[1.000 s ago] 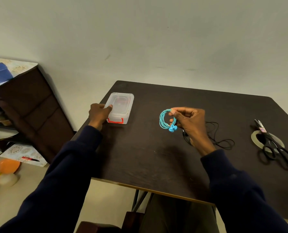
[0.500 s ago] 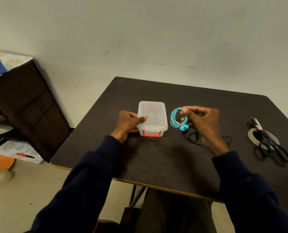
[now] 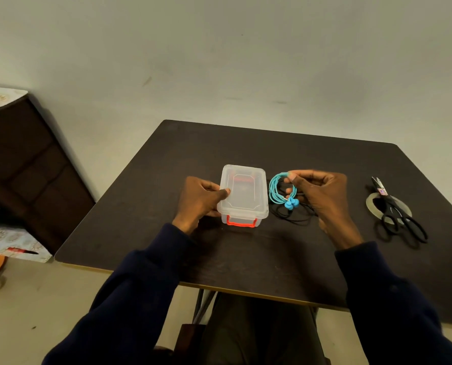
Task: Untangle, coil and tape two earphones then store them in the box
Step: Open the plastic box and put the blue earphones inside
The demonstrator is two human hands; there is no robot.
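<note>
Coiled earphone pinched, box steadied, lid on.
Right hand (image 3: 322,196) pinches the turquoise earphone coil (image 3: 281,192) just right of the clear box (image 3: 243,194); left hand (image 3: 200,200) grips the box's side, thumb on lid. Black earphone (image 3: 292,216) lies loose on table (image 3: 272,256). Coil is light and springy (likely to unwind): hold across the loops.

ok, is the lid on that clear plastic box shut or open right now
Shut. The lid sits flat on the box, its red latch down at the near end; the left hand grips its side.
</note>
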